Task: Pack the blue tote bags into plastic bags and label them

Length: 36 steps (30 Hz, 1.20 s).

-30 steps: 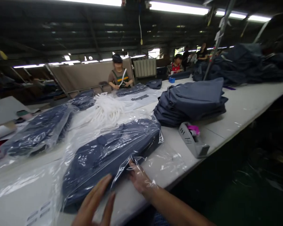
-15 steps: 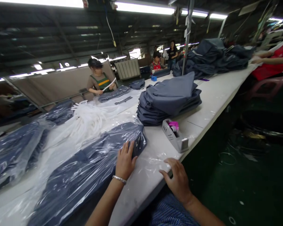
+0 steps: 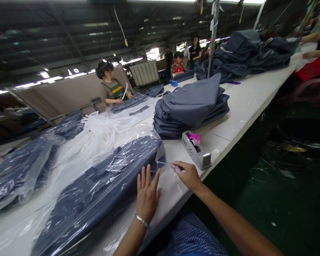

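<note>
Head view: we look along a long white worktable (image 3: 240, 112), which runs from the lower left toward the upper right.
Loose heap: dark blue garments (image 3: 250, 53) lie piled at the far end, behind a metal pole (image 3: 213, 44).
Co-worker (image 3: 112, 87): a person in a green apron with a yellow stripe is across from us, holding a white strip (image 3: 125, 91).
Bagged garment (image 3: 104, 185): it lies lengthwise right in front of us, dark blue under a glossy clear plastic bag (image 3: 161, 161).
Folded stack (image 3: 189, 106): dark blue garments sit just beyond the bagged one, uneven at the edges.
White bundle (image 3: 101, 128): a tangle of strips rests beyond the bagged garment, toward the left.
Tape dispenser (image 3: 194, 151): grey, pink on top, near the table's edge and just in front of the stack.
Left hand (image 3: 148, 197): ours is spread flat, palm down, fingers at the garment's near edge; how hard it presses we cannot tell.
Right hand (image 3: 188, 174): our thumb and forefinger pinch the bag's edge beside the dispenser.
Bracelet (image 3: 142, 221): silver, around our left wrist.
</note>
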{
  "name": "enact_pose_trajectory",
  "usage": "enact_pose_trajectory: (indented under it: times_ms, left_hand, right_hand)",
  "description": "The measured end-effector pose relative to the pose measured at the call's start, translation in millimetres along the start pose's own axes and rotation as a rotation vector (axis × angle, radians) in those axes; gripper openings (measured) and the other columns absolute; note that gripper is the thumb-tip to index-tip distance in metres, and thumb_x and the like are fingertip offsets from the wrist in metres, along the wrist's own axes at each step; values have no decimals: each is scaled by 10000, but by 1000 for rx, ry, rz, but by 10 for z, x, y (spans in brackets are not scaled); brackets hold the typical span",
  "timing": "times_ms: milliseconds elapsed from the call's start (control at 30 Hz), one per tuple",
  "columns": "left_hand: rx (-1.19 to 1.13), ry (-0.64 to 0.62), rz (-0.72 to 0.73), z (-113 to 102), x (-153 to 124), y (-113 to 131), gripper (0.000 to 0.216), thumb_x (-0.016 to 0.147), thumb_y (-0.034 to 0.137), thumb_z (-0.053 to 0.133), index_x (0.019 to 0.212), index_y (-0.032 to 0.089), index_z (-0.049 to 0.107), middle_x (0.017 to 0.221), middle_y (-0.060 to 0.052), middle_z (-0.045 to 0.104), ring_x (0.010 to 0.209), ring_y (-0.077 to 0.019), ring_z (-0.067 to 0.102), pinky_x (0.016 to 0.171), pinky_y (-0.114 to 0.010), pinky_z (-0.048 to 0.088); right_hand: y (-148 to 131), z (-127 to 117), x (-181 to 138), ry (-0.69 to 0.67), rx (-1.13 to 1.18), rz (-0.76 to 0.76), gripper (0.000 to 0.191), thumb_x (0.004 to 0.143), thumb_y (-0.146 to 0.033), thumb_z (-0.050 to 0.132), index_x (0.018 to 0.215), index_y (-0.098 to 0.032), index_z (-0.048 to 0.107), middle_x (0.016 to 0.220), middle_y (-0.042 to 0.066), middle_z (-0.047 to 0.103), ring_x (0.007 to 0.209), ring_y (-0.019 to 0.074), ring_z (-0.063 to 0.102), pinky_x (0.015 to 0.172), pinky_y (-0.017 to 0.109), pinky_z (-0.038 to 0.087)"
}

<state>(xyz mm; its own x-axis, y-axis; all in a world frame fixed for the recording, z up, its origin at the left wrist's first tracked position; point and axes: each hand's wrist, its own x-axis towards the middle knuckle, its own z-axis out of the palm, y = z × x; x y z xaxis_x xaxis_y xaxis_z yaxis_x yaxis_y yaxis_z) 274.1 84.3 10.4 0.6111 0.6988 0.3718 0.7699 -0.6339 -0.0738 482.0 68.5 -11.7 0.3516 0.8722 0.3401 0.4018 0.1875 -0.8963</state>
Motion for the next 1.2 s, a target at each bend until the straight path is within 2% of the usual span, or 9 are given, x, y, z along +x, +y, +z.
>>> enact_pose_trajectory:
  times_ms: [133, 267, 467, 600, 800, 900, 1000, 1100, 1200]
  left_hand:
    - [135, 40, -137, -11, -38, -335, 784, 845, 196, 621, 1523, 300, 241, 1630, -129, 61, 1489, -358, 43, 1167, -631, 150]
    - [198, -45, -104, -6, -198, -651, 791, 848, 199, 619, 1519, 340, 224, 1628, -111, 81, 1491, -340, 86, 1169, -601, 176]
    - [236, -150, -33, 19, -276, -795, 881, 794, 194, 673, 1520, 374, 208, 1625, -111, 131, 1475, -357, 178, 1134, -591, 268]
    - [234, -190, -41, 28, -267, -872, 868, 791, 137, 632, 1523, 359, 222, 1592, -126, 265, 1416, -335, 343, 1070, -486, 404]
    - [138, -334, -107, -282, 12, -1064, 957, 772, 62, 515, 1537, 386, 41, 1482, -81, 468, 1048, -260, 663, 722, -315, 554]
    - [117, -385, -141, -551, 274, -1224, 941, 796, 157, 536, 1539, 364, -3, 1326, -97, 613, 852, -267, 702, 648, -319, 513]
    - [125, -440, -135, -765, 505, -1401, 921, 798, 255, 561, 1548, 295, 28, 969, -79, 733, 782, -273, 692, 643, -311, 466]
    - [110, -448, -114, -881, 661, -1555, 943, 761, 293, 591, 1549, 263, 73, 864, -49, 715, 767, -253, 672, 642, -288, 433]
    - [47, -433, -84, -927, 757, -1681, 950, 733, 301, 600, 1546, 275, 110, 884, -24, 696, 788, -235, 654, 657, -275, 421]
  right_hand:
    - [79, 2, 117, 31, 88, 46, 240, 815, -237, 594, 994, -214, 753, 1012, 45, 756, 935, 203, 699, 882, 324, 531]
    - [244, 50, 124, 64, 306, 193, 316, 766, -308, 646, 1035, -165, 729, 946, 72, 754, 837, 198, 695, 788, 317, 547]
    - [249, 112, 185, 104, 400, 274, 347, 745, -349, 648, 1013, -140, 721, 833, 50, 733, 660, 139, 632, 639, 262, 518]
    - [161, 102, 298, 135, 412, 268, 325, 725, -322, 653, 980, -135, 730, 755, 32, 712, 639, 131, 614, 620, 251, 504]
    - [135, -47, 434, 159, 389, 252, 343, 735, -317, 649, 1012, -126, 715, 766, 48, 716, 646, 143, 626, 658, 290, 534]
    - [51, -112, 267, 209, 272, 145, 420, 790, -327, 633, 1170, -148, 643, 1056, 115, 711, 790, 176, 663, 735, 343, 569]
    - [-104, -11, -98, 301, 27, -161, 421, 861, -256, 612, 1275, -199, 566, 1206, 123, 646, 933, 187, 651, 863, 381, 558]
    - [-200, 339, -355, 23, -48, -483, 286, 898, -184, 589, 1174, -241, 638, 1093, 72, 690, 989, 187, 650, 937, 366, 537]
    - [-171, 844, -248, -253, -119, -465, 273, 925, -197, 566, 1184, -231, 642, 1141, 71, 688, 1089, 196, 628, 986, 359, 515]
